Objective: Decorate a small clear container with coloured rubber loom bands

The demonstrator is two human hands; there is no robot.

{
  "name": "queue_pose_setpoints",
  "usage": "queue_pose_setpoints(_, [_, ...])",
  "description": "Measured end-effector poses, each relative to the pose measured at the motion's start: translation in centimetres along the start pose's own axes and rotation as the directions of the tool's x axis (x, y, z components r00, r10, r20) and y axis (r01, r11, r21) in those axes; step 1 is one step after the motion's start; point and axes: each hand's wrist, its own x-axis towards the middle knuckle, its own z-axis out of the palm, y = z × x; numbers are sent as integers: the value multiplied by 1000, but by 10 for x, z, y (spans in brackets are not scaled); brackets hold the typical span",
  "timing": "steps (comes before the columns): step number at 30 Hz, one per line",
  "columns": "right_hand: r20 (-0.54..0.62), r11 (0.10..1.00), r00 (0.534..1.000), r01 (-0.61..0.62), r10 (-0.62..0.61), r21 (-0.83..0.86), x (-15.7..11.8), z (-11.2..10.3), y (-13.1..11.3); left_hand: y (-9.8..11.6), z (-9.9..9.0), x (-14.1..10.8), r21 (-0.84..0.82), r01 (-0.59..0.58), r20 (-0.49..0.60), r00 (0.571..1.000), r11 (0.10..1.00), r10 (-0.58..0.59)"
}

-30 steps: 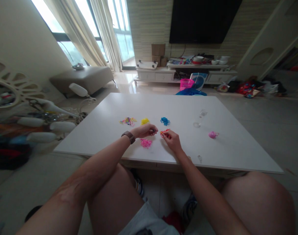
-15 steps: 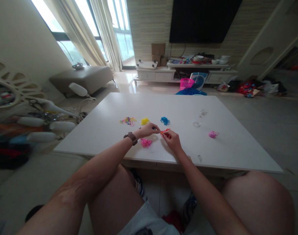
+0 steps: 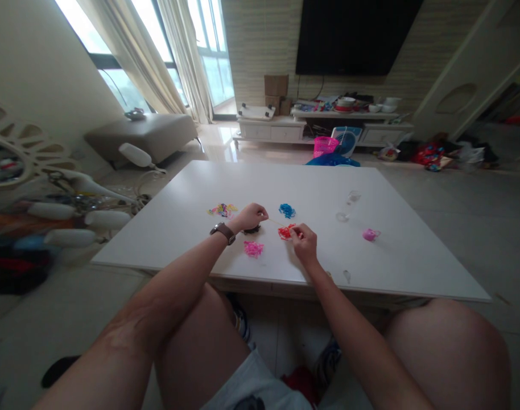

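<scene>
A thin yellowish rubber band (image 3: 277, 222) is pulled out in a line between my two hands. My left hand (image 3: 250, 215) pinches one end above a black pile (image 3: 253, 229), which it partly hides. The other end runs to the fingertips of my right hand (image 3: 305, 238), closed at the edge of a red pile of small bands (image 3: 285, 232). Nearer to me lies a pink pile (image 3: 254, 249). A blue pile (image 3: 287, 210) sits beyond the red one, and a multicoloured pile (image 3: 221, 210) is left of my left hand.
The white table (image 3: 409, 262) carries a small pink-purple object (image 3: 370, 234), a clear ring-like piece (image 3: 342, 217), another clear piece (image 3: 353, 197) and a clear drop-shaped piece (image 3: 346, 276) near the front edge. A lamp (image 3: 134, 154) stands by the left edge.
My left hand has moved left and slightly away, and my right hand a little right. The band now shows stretched between them. The yellow pile has gone out of sight behind my left hand.
</scene>
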Motion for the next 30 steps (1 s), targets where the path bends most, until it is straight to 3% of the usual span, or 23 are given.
queue_pose_setpoints(7, [144, 995, 985, 94, -92, -11, 0, -2, -3, 27, 19, -11, -91, -160, 135, 976, 983, 172])
queue_pose_setpoints(16, [134, 995, 986, 102, -100, -6, -1, 0, 2, 21, 11, -12, -257, -23, 146, 987, 966, 62])
queue_pose_setpoints(30, [152, 994, 982, 113, -111, -4, 0, 0, 0, 23, 14, -15, -190, -83, 145, 983, 978, 112])
